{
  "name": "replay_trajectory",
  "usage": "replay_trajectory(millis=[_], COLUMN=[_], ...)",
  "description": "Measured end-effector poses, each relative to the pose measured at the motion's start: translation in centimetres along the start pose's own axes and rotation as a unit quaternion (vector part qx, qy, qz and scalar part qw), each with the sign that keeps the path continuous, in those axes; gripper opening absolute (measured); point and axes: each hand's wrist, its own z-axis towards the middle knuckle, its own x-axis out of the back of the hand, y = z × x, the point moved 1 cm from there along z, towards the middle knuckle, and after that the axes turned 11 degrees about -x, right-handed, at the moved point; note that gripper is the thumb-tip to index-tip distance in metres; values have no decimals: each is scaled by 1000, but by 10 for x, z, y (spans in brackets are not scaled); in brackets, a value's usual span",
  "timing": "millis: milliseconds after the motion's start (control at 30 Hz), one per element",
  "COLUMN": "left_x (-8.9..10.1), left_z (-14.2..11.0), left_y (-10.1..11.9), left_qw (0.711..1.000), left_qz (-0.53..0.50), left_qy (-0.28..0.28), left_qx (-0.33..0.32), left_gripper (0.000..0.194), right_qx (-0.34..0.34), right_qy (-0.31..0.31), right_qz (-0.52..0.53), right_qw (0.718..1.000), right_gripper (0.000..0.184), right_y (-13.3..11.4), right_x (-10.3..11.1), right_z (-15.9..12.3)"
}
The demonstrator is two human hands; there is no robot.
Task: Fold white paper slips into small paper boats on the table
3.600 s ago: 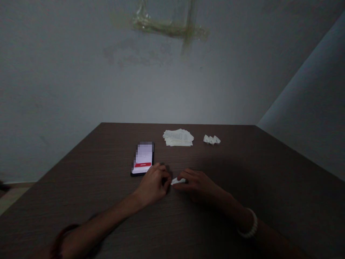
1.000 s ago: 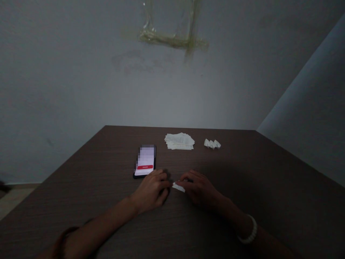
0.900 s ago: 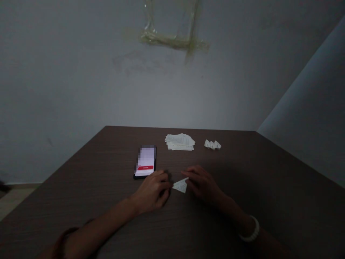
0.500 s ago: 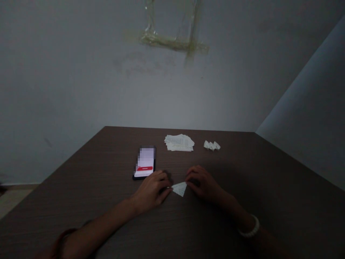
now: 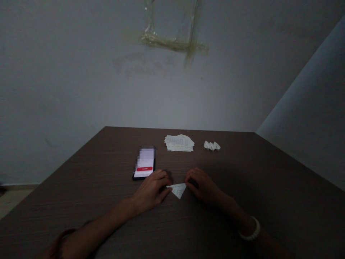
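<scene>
A small triangle of folded printed paper (image 5: 178, 190) is stretched between my two hands, its point towards me. My left hand (image 5: 155, 187) pinches its left corner between thumb and fingers. At the right corner, the fingers of my right hand (image 5: 202, 185) are curled and closed on the paper. Beyond my hands lies a loose stack of printed paper slips (image 5: 180, 142). Some small folded white paper pieces (image 5: 212, 145) sit in a joined row to the right of that stack.
A phone (image 5: 145, 163) with a lit screen and a red button lies just beyond my left hand. The dark wooden table (image 5: 121, 144) meets a grey wall (image 5: 210, 90) at its far edge. Old tape (image 5: 172, 43) marks the wall above.
The paper triangle has turned slightly, its top edge now nearly level and its point shifted a little to the left. My right hand has moved down slightly.
</scene>
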Motion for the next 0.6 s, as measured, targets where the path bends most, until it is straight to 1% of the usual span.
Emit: replay_trajectory(millis=[200,333,433,600], left_x=[2,2,3,7], left_z=[0,-1,0,2], left_y=[2,2,3,3], left_qw=[1000,999,998,997], left_qz=[-15,-24,-34,-48], left_qy=[24,31,47,56], left_qx=[6,18,25,38], left_gripper=[9,9,12,14], right_qx=[-27,-18,-16,4], right_qy=[19,71,112,151], right_qz=[78,119,137,127], right_qw=[996,990,984,980], right_gripper=[5,3,3,6], right_y=[2,2,-2,-3], right_x=[-1,0,2,3], right_z=[-2,-3,-3,-4])
